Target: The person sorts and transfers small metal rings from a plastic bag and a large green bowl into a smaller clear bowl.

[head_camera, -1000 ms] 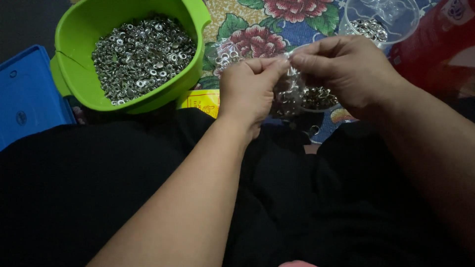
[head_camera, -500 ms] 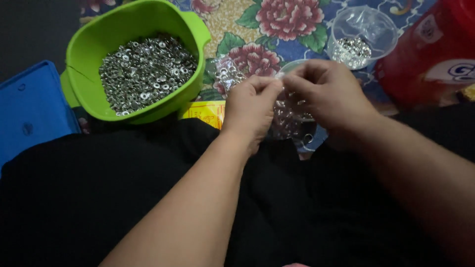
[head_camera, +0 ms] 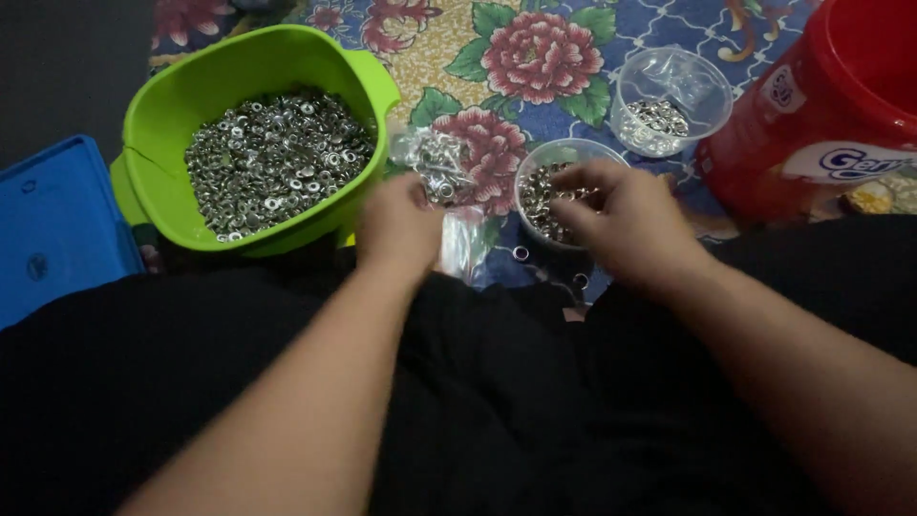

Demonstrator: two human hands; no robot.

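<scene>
A: Near the middle of the floral mat [head_camera: 564,57], what are the hands doing?

B: The right hand [head_camera: 626,225] dips its bent fingers into the near clear cup [head_camera: 535,162], which holds small silver eyelets [head_camera: 544,196]. Whether it has pinched any, I cannot tell; the fingertips are hidden among them.

A: And the left hand [head_camera: 396,225]?

B: It rests knuckles-up just left of that cup, its fingertips at a small clear bag of eyelets [head_camera: 439,164]. The fingers are curled, but whether they actually grip the bag is hidden.

A: So which step is this?

B: It looks like picking eyelets out of the cup while the bag sits just beside it.

A: What else lies around?

B: A green bowl [head_camera: 153,105] heaped with the same eyelets at far left, a second clear cup [head_camera: 712,91] farther right, a red tub [head_camera: 821,115] beyond it, a blue box [head_camera: 53,229] at the left edge. Two loose eyelets [head_camera: 521,253] lie on the mat near the cup.

A: What does the next move call for?

B: A fine pinch, I'd judge: the pieces are tiny and slippery, and the light cup could tip.
</scene>
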